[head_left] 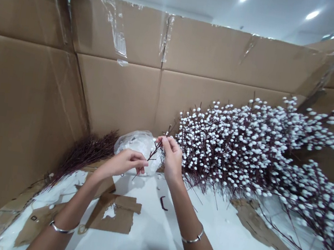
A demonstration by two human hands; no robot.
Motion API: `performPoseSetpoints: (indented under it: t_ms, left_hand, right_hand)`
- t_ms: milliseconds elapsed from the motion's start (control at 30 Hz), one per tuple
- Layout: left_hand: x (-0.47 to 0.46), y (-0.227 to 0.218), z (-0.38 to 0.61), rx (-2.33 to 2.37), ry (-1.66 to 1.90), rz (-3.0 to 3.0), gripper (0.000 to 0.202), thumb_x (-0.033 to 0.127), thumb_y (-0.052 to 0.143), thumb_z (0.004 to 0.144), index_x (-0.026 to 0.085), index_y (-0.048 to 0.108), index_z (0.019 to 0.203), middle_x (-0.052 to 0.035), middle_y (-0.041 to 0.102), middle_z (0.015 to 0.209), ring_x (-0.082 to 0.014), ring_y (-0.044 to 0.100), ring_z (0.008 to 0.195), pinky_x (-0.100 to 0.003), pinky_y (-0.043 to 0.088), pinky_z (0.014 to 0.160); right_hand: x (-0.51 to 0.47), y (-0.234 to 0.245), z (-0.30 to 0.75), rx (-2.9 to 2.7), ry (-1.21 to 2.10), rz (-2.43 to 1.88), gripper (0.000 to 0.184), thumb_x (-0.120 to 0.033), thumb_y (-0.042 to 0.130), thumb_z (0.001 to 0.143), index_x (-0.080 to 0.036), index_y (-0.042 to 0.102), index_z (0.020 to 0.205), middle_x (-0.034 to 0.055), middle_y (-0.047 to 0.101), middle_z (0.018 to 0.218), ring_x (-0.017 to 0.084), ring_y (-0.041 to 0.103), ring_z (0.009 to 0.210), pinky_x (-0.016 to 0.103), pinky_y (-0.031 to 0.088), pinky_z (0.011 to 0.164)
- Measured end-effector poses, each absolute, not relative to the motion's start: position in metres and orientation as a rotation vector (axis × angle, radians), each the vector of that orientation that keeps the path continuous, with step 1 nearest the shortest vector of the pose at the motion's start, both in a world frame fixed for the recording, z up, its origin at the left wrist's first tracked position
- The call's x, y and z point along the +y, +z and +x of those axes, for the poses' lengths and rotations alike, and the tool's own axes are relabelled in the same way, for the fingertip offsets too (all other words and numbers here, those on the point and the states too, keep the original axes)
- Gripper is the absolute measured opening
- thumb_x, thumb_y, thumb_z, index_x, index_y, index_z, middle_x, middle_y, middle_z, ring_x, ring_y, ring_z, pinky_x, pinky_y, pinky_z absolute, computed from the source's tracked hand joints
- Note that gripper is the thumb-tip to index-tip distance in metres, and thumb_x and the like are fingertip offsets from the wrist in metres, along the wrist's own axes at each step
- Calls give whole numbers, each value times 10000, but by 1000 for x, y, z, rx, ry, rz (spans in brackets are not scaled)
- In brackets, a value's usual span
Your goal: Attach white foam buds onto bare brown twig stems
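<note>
A dark brown artificial twig [152, 153] slants between my hands above the white tabletop. My left hand [127, 163] is closed around its lower part, and the thin stem end pokes out below the fingers. Higher up, my right hand [172, 156] pinches the twig near its top, where small side shoots branch off. A white berry-like bud shows by the right fingertips; whether it is on the twig or held, I cannot tell. Just behind both hands sits a clear plastic bag [133, 138] with white contents, partly hidden by them.
A large heap of white-budded branches [240, 141] fills the right side. Bare dark twigs [92, 153] lie at the left against tall cardboard walls [116, 87]. Torn cardboard pieces [118, 219] and a short curved dark bit [163, 203] lie on the white table [150, 232].
</note>
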State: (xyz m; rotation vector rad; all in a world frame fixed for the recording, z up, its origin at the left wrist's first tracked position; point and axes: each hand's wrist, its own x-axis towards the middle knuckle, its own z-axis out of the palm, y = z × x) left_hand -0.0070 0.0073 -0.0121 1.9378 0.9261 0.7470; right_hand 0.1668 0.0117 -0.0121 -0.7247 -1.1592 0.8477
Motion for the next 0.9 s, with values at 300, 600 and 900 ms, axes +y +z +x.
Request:
performPoseSetpoints:
  t_ms: [300,600,900]
  left_hand:
    - [62,-84,-35,1812,702,2095,143,282,618,799,209,709,882,-92,731,855,-250,657,817,-290,408,690]
    - [84,-120,-38,1794,716,2116,85,193,631,742,186,712,769,-84,730,809,-227,641,766,-290,410,684]
    - [88,-100,-46,1656,1132,2050,257,350,583,811,161,742,881,-91,765,873,-221,670,743,-298,469,712]
  right_hand:
    - [8,-10,163,-1236,869,-743,248,-427,553,883,-208,661,838,22,658,827,189,602,865,295,440,856]
    - [6,-11,159,-1320,863,-747,231,-373,518,903,-213,659,813,15,650,810,188,586,860,290,427,846]
    - [2,-6,158,-1392,853,-756,244,-304,496,892,-194,644,732,2,630,785,167,564,837,265,396,826]
